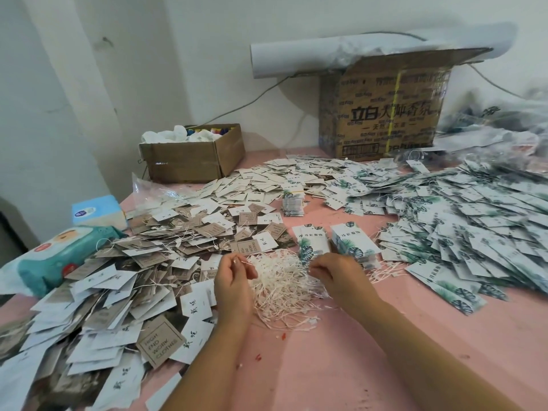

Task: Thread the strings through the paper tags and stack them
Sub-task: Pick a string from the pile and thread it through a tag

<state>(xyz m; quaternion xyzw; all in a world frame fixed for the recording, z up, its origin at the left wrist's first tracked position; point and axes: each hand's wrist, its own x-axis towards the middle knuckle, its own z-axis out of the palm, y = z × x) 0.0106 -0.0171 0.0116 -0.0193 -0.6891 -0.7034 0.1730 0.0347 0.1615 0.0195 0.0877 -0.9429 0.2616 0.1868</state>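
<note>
Here the left hand (234, 274) pinches one strand (243, 263) from the string pile (281, 287), while the right hand (336, 272), fingers curled, grip unclear, should pin the tangle so one lifts alone

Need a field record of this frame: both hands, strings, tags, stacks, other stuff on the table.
left hand: pinches one string between thumb and finger
right hand: fingertips at the edge of the string pile; grip unclear
stacked tags: first leaf stack and second leaf stack, side by side behind the string pile
loose tags: brown-and-white heap on the left; leaf-print heap on the right
table: pink
at the back: large box, small box
far left: wipes pack
</note>
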